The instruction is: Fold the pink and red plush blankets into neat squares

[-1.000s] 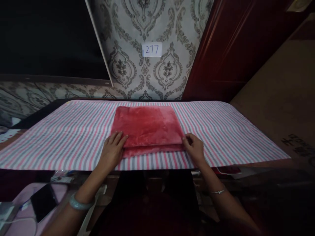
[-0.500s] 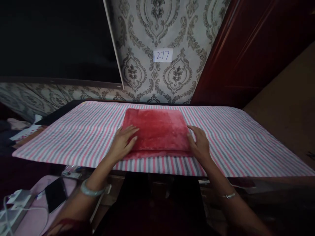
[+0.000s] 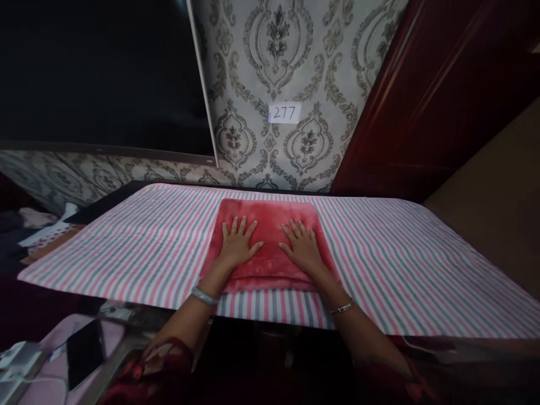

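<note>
A folded red plush cloth (image 3: 270, 216) lies flat on a striped cloth (image 3: 169, 242) of pink, grey and white. The layers of the fold show along its near edge. My left hand (image 3: 238, 243) rests palm down on the left half of the red cloth, fingers spread. On the right half, my right hand (image 3: 302, 244) lies flat with its fingers apart. Neither hand grips anything. Part of the red cloth is hidden under both hands and wrists.
A dark screen (image 3: 97, 73) hangs at the upper left, and a dark red wooden panel (image 3: 388, 112) stands at the right. A paper marked 277 (image 3: 284, 112) is on the patterned wall. Down at the left, a phone (image 3: 85, 354) lies beside a white power strip (image 3: 19, 368).
Both hands have moved from the side edges of the red cloth onto its top and now lie flat with spread fingers. The camera view has tilted up slightly.
</note>
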